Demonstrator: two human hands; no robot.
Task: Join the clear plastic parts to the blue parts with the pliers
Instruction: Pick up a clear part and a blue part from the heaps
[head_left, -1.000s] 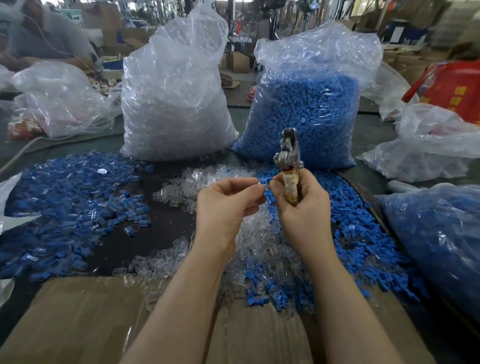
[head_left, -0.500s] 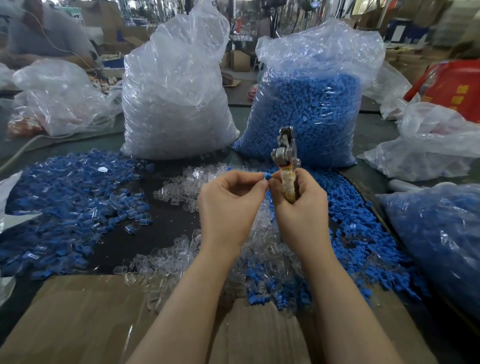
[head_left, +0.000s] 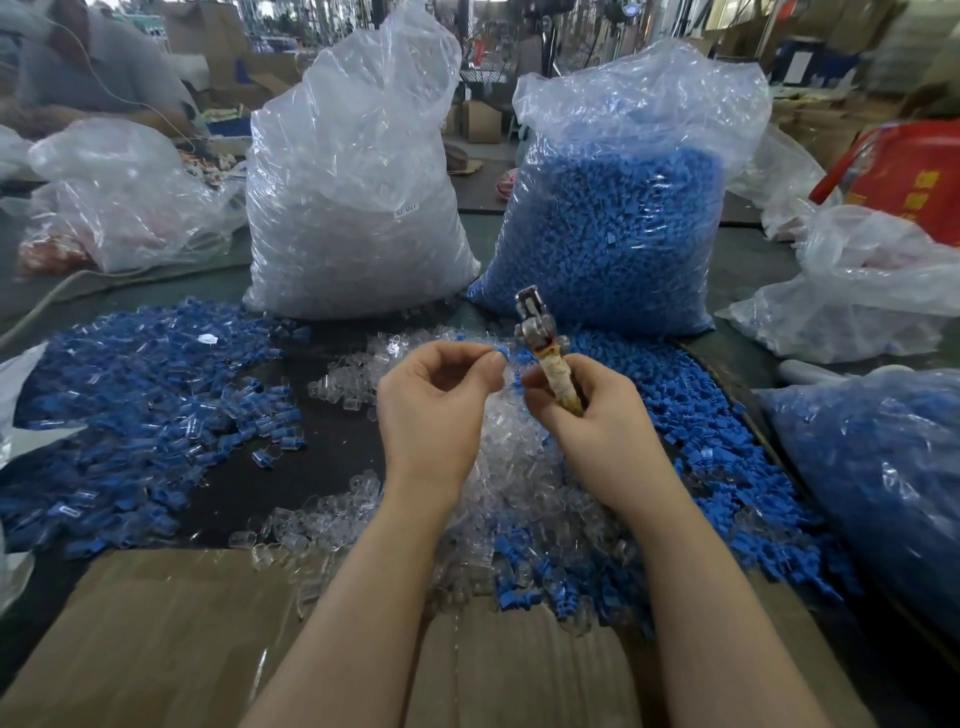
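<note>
left hand: your left hand (head_left: 436, 410) is curled, pinching one small blue part (head_left: 500, 356) between thumb and fingertips, just left of the pliers

right hand: your right hand (head_left: 587, 415) is wrapped round the taped handle of the pliers (head_left: 543, 345), metal head pointing up; can't tell if the jaws are closed

clear parts: loose pile of clear parts (head_left: 509, 467) on the worktop (head_left: 322, 467) under both hands

blue parts: spread of blue parts (head_left: 691, 426) to the right of it

bags: clear bag (head_left: 353, 208) and blue bag (head_left: 618, 228) upright behind

The left hand (head_left: 434, 410) and right hand (head_left: 587, 421), touching before, now sit slightly apart at frame centre; the blue part (head_left: 500, 355) shows at the left fingertips.
</note>
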